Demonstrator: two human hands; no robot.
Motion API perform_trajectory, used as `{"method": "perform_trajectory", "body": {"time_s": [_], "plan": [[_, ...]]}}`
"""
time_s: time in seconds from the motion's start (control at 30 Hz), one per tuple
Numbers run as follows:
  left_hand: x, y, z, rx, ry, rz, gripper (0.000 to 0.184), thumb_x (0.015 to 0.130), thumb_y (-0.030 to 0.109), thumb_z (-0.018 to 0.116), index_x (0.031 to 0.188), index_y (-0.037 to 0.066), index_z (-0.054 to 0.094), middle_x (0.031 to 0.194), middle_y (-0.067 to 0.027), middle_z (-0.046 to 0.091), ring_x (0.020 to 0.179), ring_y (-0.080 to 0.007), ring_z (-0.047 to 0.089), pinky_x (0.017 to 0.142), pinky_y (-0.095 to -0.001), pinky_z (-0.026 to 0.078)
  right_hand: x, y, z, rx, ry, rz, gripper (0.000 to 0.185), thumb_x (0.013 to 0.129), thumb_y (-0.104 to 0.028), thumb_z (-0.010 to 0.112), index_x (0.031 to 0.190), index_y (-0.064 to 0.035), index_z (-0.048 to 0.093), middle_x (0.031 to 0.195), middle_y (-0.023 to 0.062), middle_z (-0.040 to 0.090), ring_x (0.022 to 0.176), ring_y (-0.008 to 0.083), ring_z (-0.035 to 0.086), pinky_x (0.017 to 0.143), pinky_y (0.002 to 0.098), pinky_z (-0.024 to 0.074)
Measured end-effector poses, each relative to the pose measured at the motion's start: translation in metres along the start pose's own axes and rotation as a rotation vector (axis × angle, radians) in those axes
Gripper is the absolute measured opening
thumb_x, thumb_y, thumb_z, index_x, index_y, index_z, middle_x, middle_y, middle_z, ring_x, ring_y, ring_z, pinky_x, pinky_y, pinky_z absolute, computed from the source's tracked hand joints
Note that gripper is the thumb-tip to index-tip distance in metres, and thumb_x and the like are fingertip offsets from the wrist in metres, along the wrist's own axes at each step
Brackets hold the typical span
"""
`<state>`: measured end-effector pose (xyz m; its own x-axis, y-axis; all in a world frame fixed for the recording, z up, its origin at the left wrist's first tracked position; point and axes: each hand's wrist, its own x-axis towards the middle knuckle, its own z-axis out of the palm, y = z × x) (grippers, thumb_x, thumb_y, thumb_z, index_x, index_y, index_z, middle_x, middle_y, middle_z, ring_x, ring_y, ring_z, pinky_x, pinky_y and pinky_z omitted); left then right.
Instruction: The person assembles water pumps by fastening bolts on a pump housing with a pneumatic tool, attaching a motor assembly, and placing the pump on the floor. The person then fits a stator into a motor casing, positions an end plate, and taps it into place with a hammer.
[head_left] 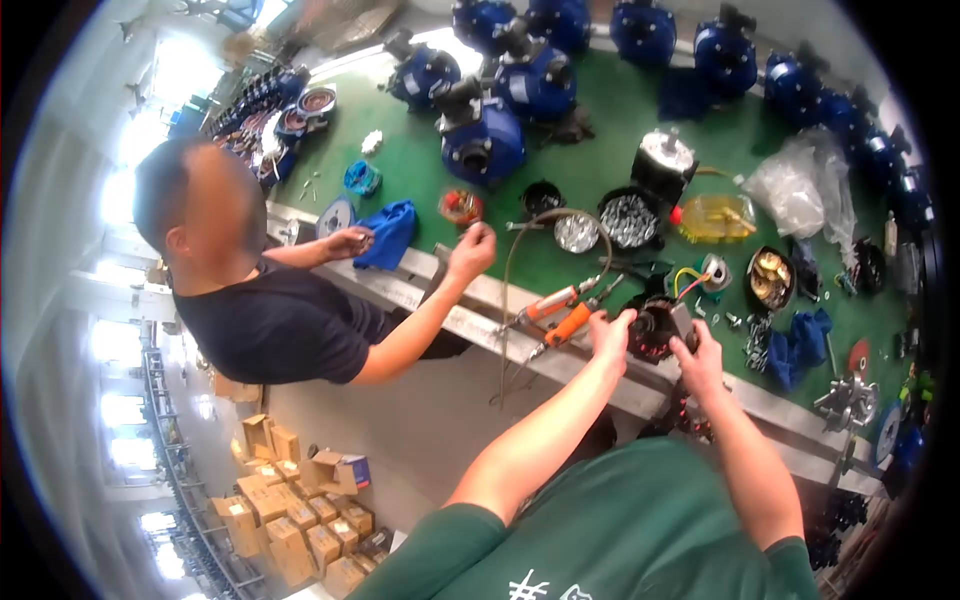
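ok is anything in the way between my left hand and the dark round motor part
Nothing visible: your left hand is right at the dark, round motor part. The slim orange-handled tool lies on the hand's other side.

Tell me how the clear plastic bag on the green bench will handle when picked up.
The bag will probably be floppy, since it lies crumpled in loose folds. It looks thin and see-through, so it's likely light for its size. Its shiny surface may be slippery.
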<state>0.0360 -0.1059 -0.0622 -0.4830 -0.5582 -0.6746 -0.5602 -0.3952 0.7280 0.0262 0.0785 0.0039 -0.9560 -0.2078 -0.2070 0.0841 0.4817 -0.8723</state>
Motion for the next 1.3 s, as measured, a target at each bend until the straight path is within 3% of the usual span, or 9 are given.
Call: {"method": "perform_trajectory", "body": {"time_s": [0.13, 0.33, 0.43, 0.57, 0.6, 0.73, 0.83, 1.0, 1.3], "plan": [[-0.011, 0.008, -0.003, 0.141, 0.069, -0.023, 0.091, 0.073, 0.051, 0.085, 0.136, -0.003, 0.047, 0.143, -0.0237, 0.040, 0.129, -0.0342, 0.046, 0.108, -0.0425, 0.040, 0.001, 0.001, -0.002, 0.014, -0.021, 0.032, 0.039, 0.087, -0.018, 0.075, 0.117, 0.0001, 0.059, 0.093, 0.0194, 0.072, 0.083, 0.0267, 0.071, 0.078, 0.0366, 0.0538], [0.006, -0.005, -0.001, 0.067, 0.068, -0.026, 0.080, 0.075, 0.039, 0.080, 0.135, -0.005, 0.050, 0.141, -0.0247, 0.047, 0.130, -0.0336, 0.048, 0.109, -0.0412, 0.040, -0.001, -0.003, -0.001, -0.027, -0.010, -0.011, 0.038, 0.085, -0.017, 0.075, 0.115, -0.0005, 0.059, 0.089, 0.0181, 0.071, 0.078, 0.0265, 0.070, 0.075, 0.0365, 0.0536], [-0.003, -0.001, -0.003, 0.096, 0.086, -0.044, 0.079, 0.075, 0.039, 0.080, 0.134, -0.005, 0.050, 0.140, -0.0235, 0.047, 0.129, -0.0336, 0.048, 0.108, -0.0414, 0.040, 0.000, 0.010, 0.005, -0.025, 0.041, -0.089, 0.032, 0.088, -0.013, 0.072, 0.114, -0.0011, 0.059, 0.071, 0.0055, 0.063, 0.058, 0.0125, 0.054, 0.057, 0.0312, 0.0472], [-0.010, 0.003, -0.004, 0.121, 0.100, -0.022, 0.082, 0.074, 0.043, 0.082, 0.134, -0.003, 0.050, 0.140, -0.0231, 0.047, 0.130, -0.0340, 0.048, 0.109, -0.0410, 0.039, 0.003, 0.031, 0.010, 0.025, 0.059, -0.070, 0.032, 0.089, -0.013, 0.071, 0.115, -0.0007, 0.058, 0.071, 0.0042, 0.063, 0.055, 0.0106, 0.055, 0.052, 0.0290, 0.0465], [-0.009, 0.000, -0.005, 0.120, 0.096, -0.014, 0.081, 0.074, 0.043, 0.082, 0.132, -0.004, 0.051, 0.140, -0.0234, 0.048, 0.130, -0.0343, 0.048, 0.109, -0.0414, 0.040, 0.001, 0.019, 0.006, 0.051, 0.020, 0.047, 0.037, 0.087, -0.015, 0.075, 0.115, 0.0009, 0.057, 0.076, 0.0090, 0.064, 0.066, 0.0147, 0.055, 0.064, 0.0311, 0.0486], [-0.005, 0.002, -0.004, 0.150, 0.089, 0.016, 0.078, 0.074, 0.042, 0.081, 0.129, -0.007, 0.054, 0.140, -0.0247, 0.048, 0.128, -0.0355, 0.051, 0.108, -0.0427, 0.041, 0.000, 0.007, 0.003, 0.078, 0.009, 0.084, 0.035, 0.088, -0.013, 0.073, 0.115, 0.0005, 0.057, 0.076, 0.0075, 0.064, 0.065, 0.0135, 0.056, 0.063, 0.0310, 0.0485], [0.000, -0.009, 0.002, 0.280, 0.185, 0.226, 0.065, 0.077, 0.035, 0.077, 0.126, -0.004, 0.059, 0.130, -0.0243, 0.056, 0.121, -0.0344, 0.056, 0.104, -0.0404, 0.044, -0.001, 0.007, 0.005, 0.121, 0.009, 0.089, 0.029, 0.090, -0.011, 0.072, 0.113, -0.0022, 0.058, 0.069, 0.0025, 0.060, 0.057, 0.0098, 0.054, 0.054, 0.0287, 0.0456], [-0.002, -0.011, -0.015, 0.436, -0.014, 0.464, 0.038, 0.083, 0.036, 0.074, 0.107, 0.007, 0.065, 0.112, -0.0195, 0.055, 0.110, -0.0358, 0.056, 0.098, -0.0406, 0.046, -0.001, 0.008, 0.007, 0.135, 0.021, 0.036, 0.024, 0.092, -0.012, 0.069, 0.111, -0.0030, 0.057, 0.066, 0.0004, 0.055, 0.054, 0.0089, 0.051, 0.050, 0.0279, 0.0418], [-0.018, 0.013, -0.051, 0.701, -0.366, 0.811, 0.043, 0.072, 0.023, 0.073, 0.105, 0.004, 0.054, 0.111, -0.0177, 0.049, 0.110, -0.0385, 0.050, 0.094, -0.0463, 0.046, 0.004, 0.006, 0.004, 0.202, 0.082, 0.106, 0.029, 0.094, -0.019, 0.069, 0.113, -0.0012, 0.058, 0.076, -0.0007, 0.056, 0.059, 0.0076, 0.049, 0.050, 0.0257, 0.0408]]}}
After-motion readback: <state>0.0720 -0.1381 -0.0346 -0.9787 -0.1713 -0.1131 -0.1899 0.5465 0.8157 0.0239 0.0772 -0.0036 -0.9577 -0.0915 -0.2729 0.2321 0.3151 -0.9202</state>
